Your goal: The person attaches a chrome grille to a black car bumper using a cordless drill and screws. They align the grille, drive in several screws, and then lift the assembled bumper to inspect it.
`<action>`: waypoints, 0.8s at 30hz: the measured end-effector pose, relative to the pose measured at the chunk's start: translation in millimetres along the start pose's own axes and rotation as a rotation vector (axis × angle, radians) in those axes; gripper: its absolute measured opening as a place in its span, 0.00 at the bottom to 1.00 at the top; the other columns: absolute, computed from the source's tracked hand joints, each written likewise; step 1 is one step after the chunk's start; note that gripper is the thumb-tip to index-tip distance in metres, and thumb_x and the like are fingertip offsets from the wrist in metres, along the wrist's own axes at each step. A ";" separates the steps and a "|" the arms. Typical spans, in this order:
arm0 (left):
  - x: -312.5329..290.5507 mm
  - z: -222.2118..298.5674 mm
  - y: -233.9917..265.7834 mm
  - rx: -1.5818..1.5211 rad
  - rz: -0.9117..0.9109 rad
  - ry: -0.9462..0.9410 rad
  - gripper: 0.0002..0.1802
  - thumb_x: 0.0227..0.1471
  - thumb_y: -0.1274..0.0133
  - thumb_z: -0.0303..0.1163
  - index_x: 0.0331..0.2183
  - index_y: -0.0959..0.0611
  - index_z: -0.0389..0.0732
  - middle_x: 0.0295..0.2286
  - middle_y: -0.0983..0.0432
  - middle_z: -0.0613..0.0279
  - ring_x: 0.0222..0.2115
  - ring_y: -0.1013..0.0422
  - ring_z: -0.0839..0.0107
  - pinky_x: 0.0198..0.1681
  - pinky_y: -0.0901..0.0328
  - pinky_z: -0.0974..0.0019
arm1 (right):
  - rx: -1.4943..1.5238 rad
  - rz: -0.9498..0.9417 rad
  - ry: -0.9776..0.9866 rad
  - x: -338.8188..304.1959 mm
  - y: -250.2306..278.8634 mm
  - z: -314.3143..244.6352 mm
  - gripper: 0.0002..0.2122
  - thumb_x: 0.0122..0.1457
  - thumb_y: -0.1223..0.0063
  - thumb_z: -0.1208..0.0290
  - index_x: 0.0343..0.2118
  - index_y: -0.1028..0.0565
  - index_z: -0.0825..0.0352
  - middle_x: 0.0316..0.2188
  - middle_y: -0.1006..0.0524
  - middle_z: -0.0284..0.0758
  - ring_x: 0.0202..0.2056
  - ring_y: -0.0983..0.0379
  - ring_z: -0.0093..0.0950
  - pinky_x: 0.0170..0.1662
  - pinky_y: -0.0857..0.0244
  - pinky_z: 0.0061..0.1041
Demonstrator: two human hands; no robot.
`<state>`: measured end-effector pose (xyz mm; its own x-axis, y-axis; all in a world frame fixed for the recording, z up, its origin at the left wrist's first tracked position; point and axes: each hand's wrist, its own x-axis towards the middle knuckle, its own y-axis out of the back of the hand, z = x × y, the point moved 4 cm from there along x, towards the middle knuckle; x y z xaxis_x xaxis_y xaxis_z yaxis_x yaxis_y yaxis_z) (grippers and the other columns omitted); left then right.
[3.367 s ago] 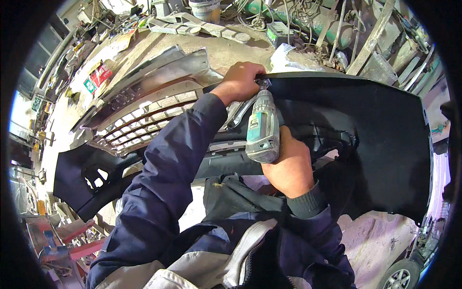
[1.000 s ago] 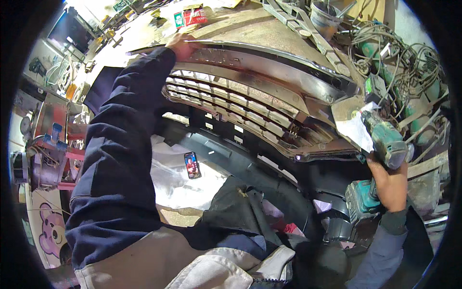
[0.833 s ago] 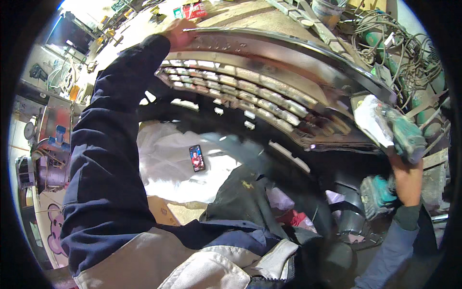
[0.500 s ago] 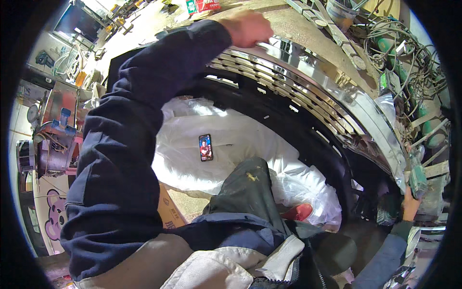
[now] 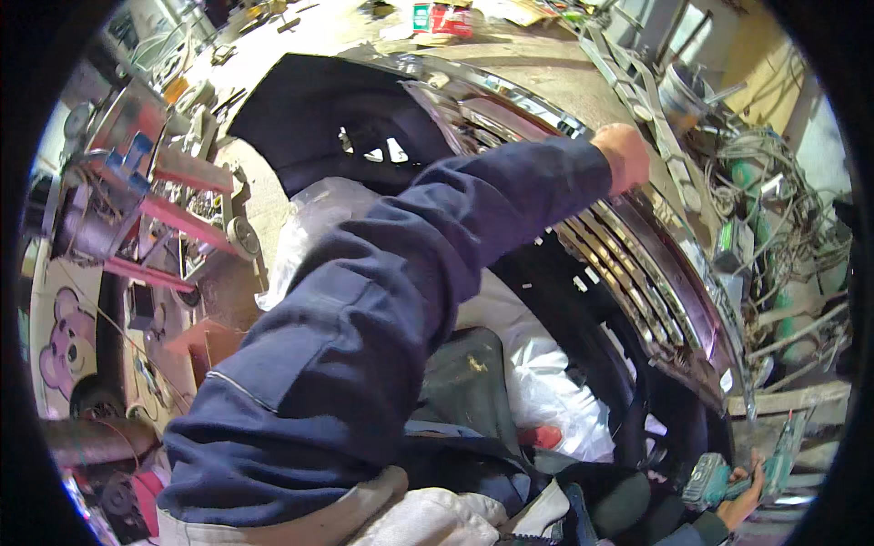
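A large black car bumper (image 5: 319, 102) with a chrome grille (image 5: 628, 268) set in it lies in front of me. My left arm reaches across it, and my left hand (image 5: 625, 158) is closed over the far chrome edge of the grille; the fingertips are partly hidden. Low on the right, my right hand (image 5: 748, 496) is wrapped around the grip of a teal cordless drill (image 5: 781, 455), beside the bumper's near right end. The drill's tip is hard to make out.
White plastic sheeting (image 5: 555, 387) lies under the bumper near my knee. Tangled hoses and cables (image 5: 774, 173) crowd the right, beside a ladder-like metal frame (image 5: 660, 127). A red-framed machine (image 5: 187, 227) stands on the left. A red and green box (image 5: 443, 20) sits at the far side.
My left hand has moved right along the grille's far edge. My right hand, with the drill, has come down and nearer. The view has shifted, and my left arm now covers where the phone lay.
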<state>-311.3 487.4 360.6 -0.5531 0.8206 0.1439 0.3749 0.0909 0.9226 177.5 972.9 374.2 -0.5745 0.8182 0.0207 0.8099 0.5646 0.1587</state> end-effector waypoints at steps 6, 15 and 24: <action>-2.7 -11.4 12.8 -0.021 -0.221 0.183 0.12 0.54 0.42 0.40 0.39 0.08 0.52 0.39 0.13 0.64 0.41 0.17 0.60 0.33 0.24 0.45 | 0.081 -0.002 0.041 -52.0 -47.9 -30.2 0.16 0.67 0.49 0.69 0.51 0.20 0.76 0.44 0.19 0.50 0.34 0.21 0.36 0.40 0.25 0.33; -61.6 -45.6 29.2 -0.247 -0.071 0.149 0.16 0.50 0.41 0.35 0.41 0.13 0.41 0.38 0.14 0.50 0.41 0.18 0.53 0.45 0.25 0.51 | 0.125 -0.322 0.073 -90.8 -146.8 -87.5 0.22 0.73 0.59 0.60 0.64 0.31 0.67 0.57 0.23 0.38 0.41 0.26 0.23 0.44 0.34 0.24; -125.4 -62.8 10.6 -0.287 0.417 0.137 0.17 0.49 0.43 0.29 0.43 0.20 0.39 0.41 0.21 0.55 0.48 0.25 0.55 0.54 0.31 0.52 | 0.284 -0.839 0.158 -55.3 -297.8 -142.2 0.19 0.74 0.61 0.69 0.60 0.30 0.75 0.55 0.22 0.46 0.61 0.28 0.36 0.70 0.42 0.38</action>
<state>-284.7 350.0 374.8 -0.4996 0.6713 0.5475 0.3759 -0.4014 0.8352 -48.7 744.1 466.1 -0.9827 0.1122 0.1471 0.1033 0.9924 -0.0666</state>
